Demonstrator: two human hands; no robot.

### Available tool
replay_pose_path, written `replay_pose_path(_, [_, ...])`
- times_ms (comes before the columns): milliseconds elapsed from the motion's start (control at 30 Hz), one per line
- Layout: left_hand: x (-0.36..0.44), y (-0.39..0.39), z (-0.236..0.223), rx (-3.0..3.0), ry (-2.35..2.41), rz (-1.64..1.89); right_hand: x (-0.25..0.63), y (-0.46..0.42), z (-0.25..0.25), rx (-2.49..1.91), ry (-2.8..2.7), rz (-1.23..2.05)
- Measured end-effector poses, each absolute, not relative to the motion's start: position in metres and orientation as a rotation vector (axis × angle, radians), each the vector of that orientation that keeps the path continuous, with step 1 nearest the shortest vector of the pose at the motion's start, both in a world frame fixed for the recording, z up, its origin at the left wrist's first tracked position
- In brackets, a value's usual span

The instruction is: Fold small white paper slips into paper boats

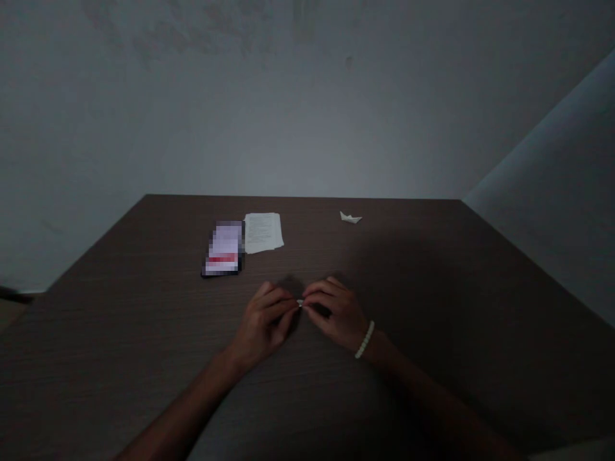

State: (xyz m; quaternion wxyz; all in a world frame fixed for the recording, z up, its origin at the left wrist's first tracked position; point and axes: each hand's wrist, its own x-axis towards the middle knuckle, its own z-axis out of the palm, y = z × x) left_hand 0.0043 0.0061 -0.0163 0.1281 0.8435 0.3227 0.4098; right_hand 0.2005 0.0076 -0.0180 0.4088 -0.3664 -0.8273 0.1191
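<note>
My left hand [263, 325] and my right hand [335, 312] hover close together above the dark wood table [144, 333]. Their fingertips meet on a tiny white piece of folded paper [300, 303], which is mostly hidden by the fingers. Farther off, a small white paper boat [350, 218] lies near the table's back edge. A white sheet of printed paper [263, 233] lies ahead of my hands, slightly to the left.
A smartphone [222, 248] with a pixelated screen lies beside the sheet, on its left. A beaded bracelet [365, 339] circles my right wrist. Grey walls [307, 96] meet behind the table, which has a visible front-left edge.
</note>
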Motion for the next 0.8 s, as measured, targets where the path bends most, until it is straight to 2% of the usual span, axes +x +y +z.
replay_pose_path(800, [0.0078,0.0054,-0.0119,2.415,0.922,1.262,0.1978,0.0072,-0.0179,-0.932,-2.013,0.398])
